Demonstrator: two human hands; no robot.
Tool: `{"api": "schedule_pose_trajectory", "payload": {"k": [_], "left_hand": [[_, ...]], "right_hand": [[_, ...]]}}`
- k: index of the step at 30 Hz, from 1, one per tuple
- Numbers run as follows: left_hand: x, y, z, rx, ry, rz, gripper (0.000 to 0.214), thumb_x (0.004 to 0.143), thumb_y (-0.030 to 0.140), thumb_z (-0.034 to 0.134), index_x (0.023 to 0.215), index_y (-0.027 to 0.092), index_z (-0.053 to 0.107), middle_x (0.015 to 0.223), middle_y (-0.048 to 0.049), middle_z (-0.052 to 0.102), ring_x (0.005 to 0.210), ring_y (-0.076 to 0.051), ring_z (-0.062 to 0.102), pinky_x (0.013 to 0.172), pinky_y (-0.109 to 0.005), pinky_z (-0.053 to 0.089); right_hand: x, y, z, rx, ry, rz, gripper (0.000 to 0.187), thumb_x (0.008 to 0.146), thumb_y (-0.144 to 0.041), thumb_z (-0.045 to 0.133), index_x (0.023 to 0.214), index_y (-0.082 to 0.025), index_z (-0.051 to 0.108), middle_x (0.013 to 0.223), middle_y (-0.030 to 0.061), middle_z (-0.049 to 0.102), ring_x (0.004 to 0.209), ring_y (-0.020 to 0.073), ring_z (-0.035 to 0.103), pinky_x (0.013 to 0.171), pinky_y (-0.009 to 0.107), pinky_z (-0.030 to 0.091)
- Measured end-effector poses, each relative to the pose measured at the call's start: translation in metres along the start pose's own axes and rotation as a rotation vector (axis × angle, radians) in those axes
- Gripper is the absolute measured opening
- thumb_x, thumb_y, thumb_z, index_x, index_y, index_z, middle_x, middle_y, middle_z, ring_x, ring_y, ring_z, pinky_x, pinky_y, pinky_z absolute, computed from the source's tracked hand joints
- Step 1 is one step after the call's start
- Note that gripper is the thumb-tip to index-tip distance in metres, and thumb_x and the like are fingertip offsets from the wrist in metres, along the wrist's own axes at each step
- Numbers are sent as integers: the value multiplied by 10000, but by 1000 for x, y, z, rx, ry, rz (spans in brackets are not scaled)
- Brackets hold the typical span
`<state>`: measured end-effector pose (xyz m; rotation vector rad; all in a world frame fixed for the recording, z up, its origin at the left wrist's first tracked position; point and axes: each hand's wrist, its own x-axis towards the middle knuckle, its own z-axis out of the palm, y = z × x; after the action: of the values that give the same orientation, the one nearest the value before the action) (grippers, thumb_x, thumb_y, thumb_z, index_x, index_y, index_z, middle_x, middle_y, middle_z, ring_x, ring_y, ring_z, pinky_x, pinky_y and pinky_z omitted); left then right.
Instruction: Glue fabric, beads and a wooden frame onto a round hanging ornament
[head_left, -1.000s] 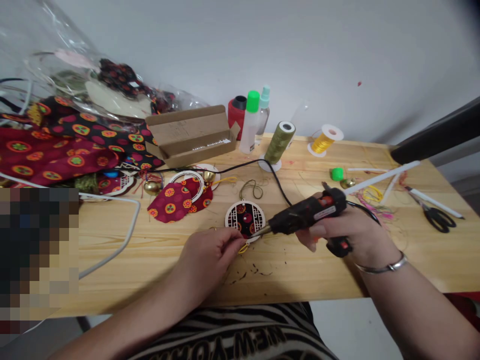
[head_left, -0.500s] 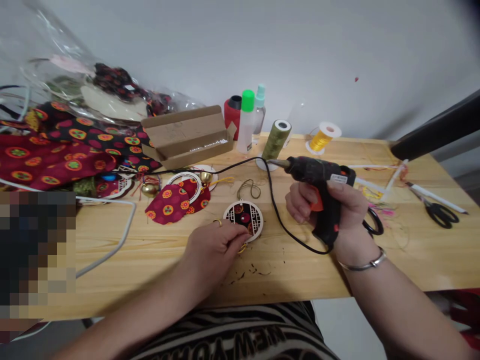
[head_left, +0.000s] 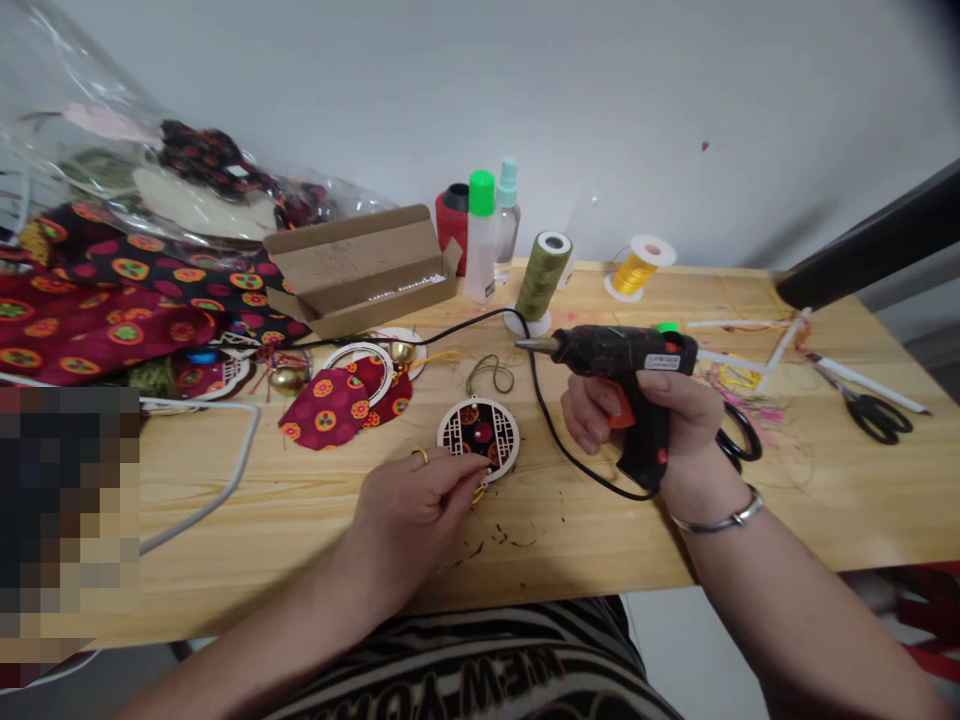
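Note:
My right hand point(head_left: 637, 410) is wrapped round a black hot glue gun point(head_left: 615, 348), fingers by its orange trigger. The gun's metal nozzle points left, above and to the right of a round wooden pendant point(head_left: 457, 428). That pendant lies flat, with a lattice frame, dark patterned fabric and small pearl beads at its middle and top. At its lower edge, my left hand point(head_left: 412, 510) has thumb and finger pinched together over the fabric; whatever lies between the fingertips is too small to tell. An olive cord loop point(head_left: 489, 375) extends from the pendant's top.
The gun's black cable point(head_left: 551, 420) loops across the table. Behind stand an open cardboard box point(head_left: 360, 270) of beads, a green-capped bottle point(head_left: 481, 240), an olive thread spool point(head_left: 544, 275) and a yellow spool point(head_left: 637, 270). Fabric pieces point(head_left: 326, 408) lie left, scissors point(head_left: 877, 415) right.
The glue gun's nozzle has come slightly left and down and points more level. My left hand stays pinched at the pendant's lower edge. The whole view has shifted a little.

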<state>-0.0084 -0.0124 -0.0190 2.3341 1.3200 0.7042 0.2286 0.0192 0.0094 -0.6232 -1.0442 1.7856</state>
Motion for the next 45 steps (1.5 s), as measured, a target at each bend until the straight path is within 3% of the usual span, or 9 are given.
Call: {"api": "schedule_pose_trajectory", "payload": {"k": [3,6,11,16,25,34,45], "left_hand": [[0,3,-3,-59,4,-112,179,837,246,541,876,226,715,717,18,744,605,-119,656,553,-215,468],[-3,3,-6,-75,-3,-172,216,841,236,520,973,216,690,575,46,678,480,-96,581,482,-201,420],[-11,-3,-5,-21,-105,118,339,801,127,463,1054,219,668,616,26,667,516,-113,574,503,-228,408],[-16,-7,-3,151,-81,269,345,810,152,451,1094,205,639,664,-3,682,530,-160,587,493,-280,405],[-13,-2,-6,324,-90,347,346,817,165,421,1100,150,619,614,-7,666,485,-185,585,436,-307,379],[-13,-2,-7,309,-86,328,343,827,154,394,1074,141,632,688,-25,715,526,-187,628,460,-312,436],[-15,-3,-7,291,-60,287,363,823,158,401,1094,121,640,561,-19,649,452,-169,574,437,-289,381]], "right_hand": [[0,0,1,-12,5,2,226,702,-382,588,633,-167,577,559,43,526,560,190,535,475,294,387],[0,0,1,-6,2,7,228,697,-386,596,636,-167,575,571,53,550,563,195,540,500,317,422],[0,0,1,5,-12,19,230,710,-381,591,641,-162,580,576,54,559,564,191,543,506,314,432],[1,0,2,-1,-1,15,229,704,-385,594,640,-166,572,563,38,544,560,190,549,506,313,441],[2,0,0,5,-37,45,232,711,-377,603,648,-154,588,571,44,569,543,181,560,464,281,381],[2,1,0,-7,-27,47,250,702,-391,620,644,-150,589,570,49,576,568,195,579,476,280,381],[1,3,2,-14,35,34,242,683,-400,611,628,-167,575,554,51,548,546,204,542,467,303,387]]}}
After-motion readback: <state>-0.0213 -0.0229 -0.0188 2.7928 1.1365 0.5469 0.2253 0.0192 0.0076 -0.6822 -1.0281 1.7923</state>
